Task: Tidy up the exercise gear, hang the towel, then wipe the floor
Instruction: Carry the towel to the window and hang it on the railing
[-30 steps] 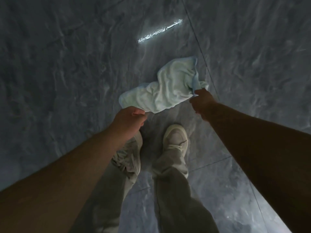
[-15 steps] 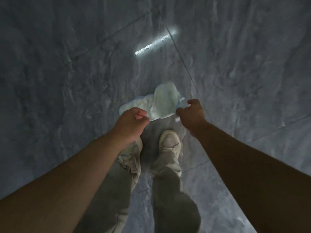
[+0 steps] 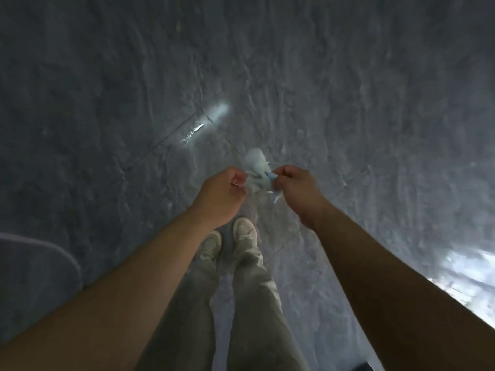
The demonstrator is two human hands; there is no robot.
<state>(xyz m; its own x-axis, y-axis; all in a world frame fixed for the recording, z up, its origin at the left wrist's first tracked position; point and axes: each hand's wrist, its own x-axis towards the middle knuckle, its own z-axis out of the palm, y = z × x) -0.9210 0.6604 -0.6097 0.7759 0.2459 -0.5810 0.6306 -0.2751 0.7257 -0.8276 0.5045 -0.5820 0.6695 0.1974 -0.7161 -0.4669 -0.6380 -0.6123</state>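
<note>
View from a head-worn camera, looking straight down past a standing person's two bare forearms to pale sneakers [image 3: 242,229] on a dark grey marble tile floor [image 3: 348,89]. A small light-blue cloth [image 3: 256,164] is bunched in the air between the hands, above the floor. The left hand [image 3: 222,195] has a closed grip on one side, the right hand [image 3: 296,187] a closed grip on the other, probably gathering it into a compact wad for wiping. A rounded grey mat edge [image 3: 40,253] shows at left.
</note>
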